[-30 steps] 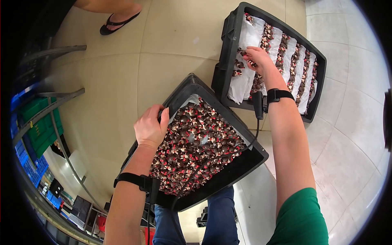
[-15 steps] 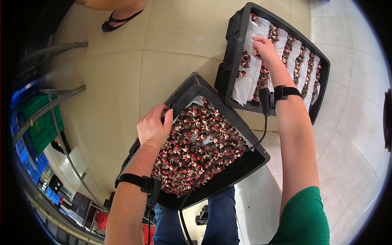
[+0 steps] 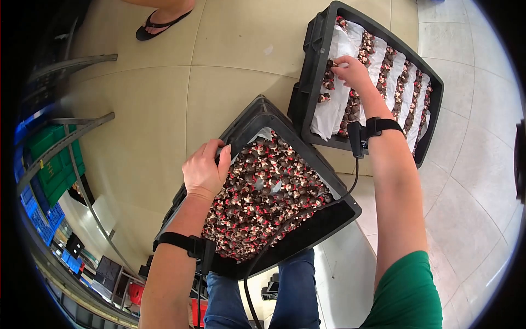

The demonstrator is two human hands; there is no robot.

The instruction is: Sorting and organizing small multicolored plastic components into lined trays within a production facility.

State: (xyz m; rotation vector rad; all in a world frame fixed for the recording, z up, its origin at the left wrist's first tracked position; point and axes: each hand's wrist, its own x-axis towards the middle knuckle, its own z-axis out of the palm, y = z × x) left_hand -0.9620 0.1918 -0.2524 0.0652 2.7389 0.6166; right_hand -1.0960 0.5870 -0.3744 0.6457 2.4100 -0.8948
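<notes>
My left hand point(image 3: 204, 169) is wrapped round the upper left rim of a black plastic crate point(image 3: 324, 233). A dense heap of small dark brown figurines point(image 3: 268, 192) with cream and red parts fills most of that crate. To the far right, my right hand point(image 3: 353, 74) reaches into a second black crate point(image 3: 433, 118). Its thumb and fingers pinch a small dark figurine point(image 3: 333, 63) at the upper end of a short row on the left side. Several rows of similar figurines lie there between folds of white sheeting point(image 3: 338, 109).
Both crates touch or nearly touch at their corners. A dark cable point(image 3: 285, 222) crosses the near crate. A person's sandalled foot point(image 3: 159, 22) stands at the far left. Metal rack bars point(image 3: 90, 131), a green crate point(image 3: 57, 164) and blue baskets point(image 3: 46, 222) are along the left.
My right hand has moved slightly nearer and left, and its fingers have come down onto the upper end of the short row. My left hand stays on the crate rim.
</notes>
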